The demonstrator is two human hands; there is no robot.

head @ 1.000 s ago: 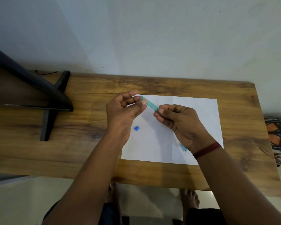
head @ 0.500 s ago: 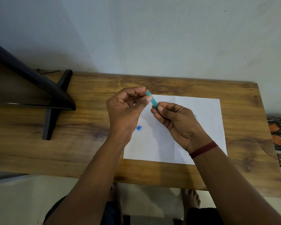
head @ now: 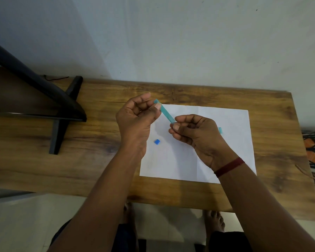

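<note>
left hand (head: 135, 118) and right hand (head: 193, 131) each pinch one end of a teal strip (head: 165, 111), held tilted above the white sheet (head: 225, 151). small blue square (head: 157, 141) lies on the sheet, below the strip.

Black stand (head: 62, 122) blocks left — bare paper (head: 231, 153) beyond the blue strip (head: 166, 113).

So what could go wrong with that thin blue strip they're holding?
The thin blue strip is pinched only at its ends by the left hand and right hand, so a hard pull might snap or bend it. If a pinch slips, it may drop onto the white paper. The small blue square lies loose beside the left wrist, which could knock it away.
</note>
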